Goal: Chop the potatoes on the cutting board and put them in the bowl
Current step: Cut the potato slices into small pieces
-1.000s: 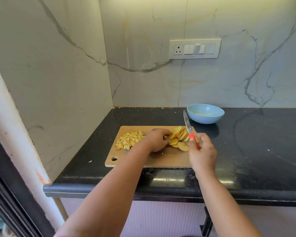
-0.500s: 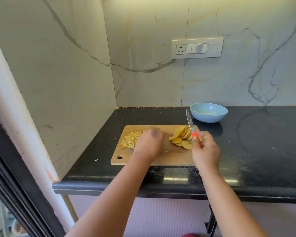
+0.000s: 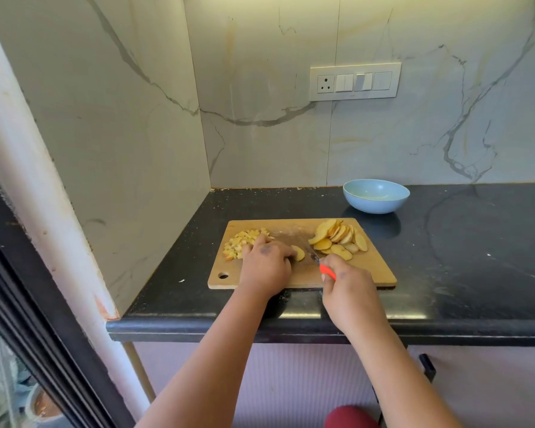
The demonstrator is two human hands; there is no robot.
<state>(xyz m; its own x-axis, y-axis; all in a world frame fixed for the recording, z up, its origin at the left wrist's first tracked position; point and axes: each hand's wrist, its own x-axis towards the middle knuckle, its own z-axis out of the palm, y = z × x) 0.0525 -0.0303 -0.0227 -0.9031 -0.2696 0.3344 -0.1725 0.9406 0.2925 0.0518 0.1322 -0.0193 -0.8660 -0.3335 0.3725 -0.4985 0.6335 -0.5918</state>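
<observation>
Wooden cutting board (image 3: 368,273) lies on the black counter (image 3: 476,257), close to its front edge. Left hand (image 3: 267,264) rests on the board's middle, fingers curled down over one potato slice (image 3: 298,253), pinning it. Right hand (image 3: 348,288) at the board's front edge, fingers clenched round the orange handle of a knife (image 3: 326,270); blade blurred, angled toward the pinned slice. Diced potato pieces (image 3: 241,239) at the board's back-left corner. Stack of uncut slices (image 3: 338,239) at the back-right corner. Blue bowl (image 3: 376,196) sits beyond the board near the counter's back edge.
</observation>
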